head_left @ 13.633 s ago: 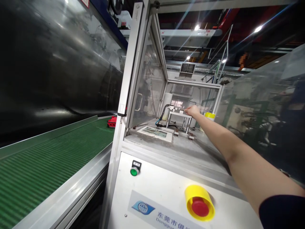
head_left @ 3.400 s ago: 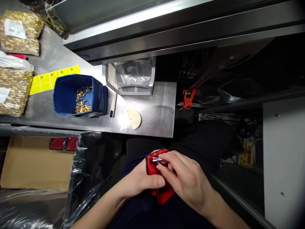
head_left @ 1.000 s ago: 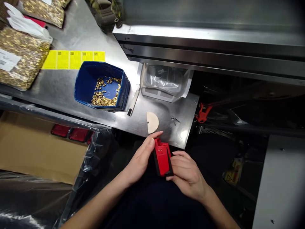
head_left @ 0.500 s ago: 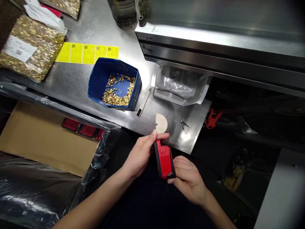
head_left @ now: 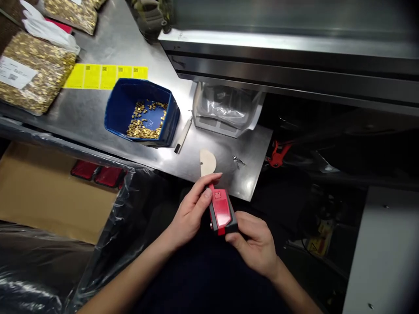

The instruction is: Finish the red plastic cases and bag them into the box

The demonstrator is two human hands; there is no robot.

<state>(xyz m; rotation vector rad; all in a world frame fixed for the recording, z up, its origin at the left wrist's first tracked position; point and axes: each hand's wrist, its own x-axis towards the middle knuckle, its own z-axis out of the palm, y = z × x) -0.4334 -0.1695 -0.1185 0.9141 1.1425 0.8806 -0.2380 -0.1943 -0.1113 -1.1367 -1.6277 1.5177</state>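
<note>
A small red plastic housing with a black edge (head_left: pixel 221 210) is held over my lap between both hands. My left hand (head_left: pixel 193 210) grips its far end, thumb and forefinger pinched on it. My right hand (head_left: pixel 255 242) supports its near end from below and the right. Just beyond, on the steel bench (head_left: pixel 98 117), lie a beige half-disc (head_left: pixel 207 162) and a small metal clip (head_left: pixel 238 161). A blue bin (head_left: pixel 141 112) holding several small brass parts stands further left.
Bags of brass parts (head_left: pixel 32 78) and yellow labels (head_left: pixel 104 76) lie at the back left. A white holder with a clear bag (head_left: pixel 225 107) sits under a steel machine ledge (head_left: pixel 288 48). A cardboard box (head_left: pixel 42 192) with red parts (head_left: pixel 98 174) and black plastic sheeting are at the left.
My hands have turned the red housing so its flat face shows more. The view has shifted a little; the clip and half-disc stay on the bench.
</note>
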